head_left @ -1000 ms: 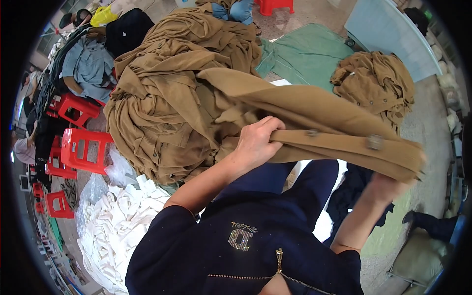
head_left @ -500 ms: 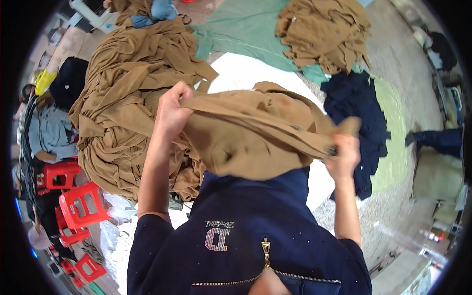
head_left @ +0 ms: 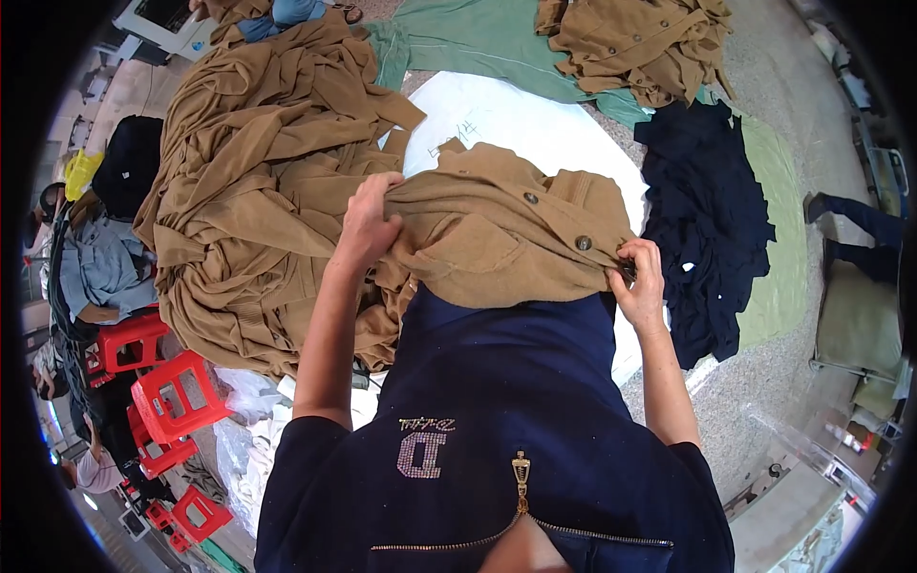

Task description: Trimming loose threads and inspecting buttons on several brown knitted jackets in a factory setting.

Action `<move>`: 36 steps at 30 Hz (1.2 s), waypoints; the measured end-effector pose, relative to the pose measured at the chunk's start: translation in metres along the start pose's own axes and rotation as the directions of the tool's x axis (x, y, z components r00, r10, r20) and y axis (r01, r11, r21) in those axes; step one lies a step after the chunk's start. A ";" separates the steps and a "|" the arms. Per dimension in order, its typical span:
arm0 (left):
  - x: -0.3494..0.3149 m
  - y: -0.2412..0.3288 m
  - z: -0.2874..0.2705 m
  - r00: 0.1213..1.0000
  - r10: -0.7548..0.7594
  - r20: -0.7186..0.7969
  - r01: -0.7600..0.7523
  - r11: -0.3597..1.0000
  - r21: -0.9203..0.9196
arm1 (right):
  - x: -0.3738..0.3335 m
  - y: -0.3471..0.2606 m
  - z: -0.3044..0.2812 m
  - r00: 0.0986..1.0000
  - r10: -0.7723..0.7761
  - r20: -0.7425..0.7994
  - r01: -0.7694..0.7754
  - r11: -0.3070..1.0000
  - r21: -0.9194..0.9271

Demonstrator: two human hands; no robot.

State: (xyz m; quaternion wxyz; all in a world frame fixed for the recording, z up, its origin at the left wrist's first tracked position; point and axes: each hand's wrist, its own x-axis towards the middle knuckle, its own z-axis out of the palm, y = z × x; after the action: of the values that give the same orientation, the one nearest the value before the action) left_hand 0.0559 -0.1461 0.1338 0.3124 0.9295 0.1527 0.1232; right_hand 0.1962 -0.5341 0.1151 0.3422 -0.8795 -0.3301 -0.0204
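Note:
A brown knit cardigan [head_left: 478,253] with dark round buttons is stretched across my lap, bunched and folded, a pocket visible on it. Its left end is gripped by my left hand [head_left: 371,222], fingers curled over the cloth. At the other end my right hand [head_left: 642,282] pinches the cardigan's buttoned edge between thumb and fingers. Close to my left forearm rises a large heap of brown knit garments [head_left: 258,181]. Beyond my right hand lies a pile of dark navy garments [head_left: 707,220].
A white sheet [head_left: 506,115] with handwriting lies under the work. More buttoned brown cardigans [head_left: 640,43] rest on a green cloth [head_left: 468,38] at the far side. Red plastic stools [head_left: 179,396] stand at the left. A person's dark-clad legs [head_left: 860,229] show at the right edge.
The cardigan has come down and flattened somewhat, its buttons now facing up. My left hand has shifted right and slightly lower; my right hand has moved a little left.

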 end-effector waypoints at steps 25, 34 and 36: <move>0.024 0.119 0.070 0.623 -0.017 0.782 0.739 0.339 -0.582 | -0.012 0.018 -0.010 0.964 0.195 -0.183 -0.171 0.975 0.140; 0.024 0.137 0.117 0.627 -0.129 0.768 0.778 0.059 -0.625 | -0.012 -0.001 -0.049 0.990 0.142 0.025 -0.144 0.974 0.177; 0.021 0.139 0.119 0.632 -0.163 0.758 0.769 0.008 -0.640 | -0.016 -0.002 -0.052 0.992 0.123 0.024 -0.125 0.980 0.153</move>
State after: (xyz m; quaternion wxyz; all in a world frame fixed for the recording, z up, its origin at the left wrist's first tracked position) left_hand 0.1428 -0.3081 0.1302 0.8567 0.4045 0.2745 -0.1644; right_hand 0.1925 -0.5739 0.1516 0.4073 -0.8694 -0.2777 0.0329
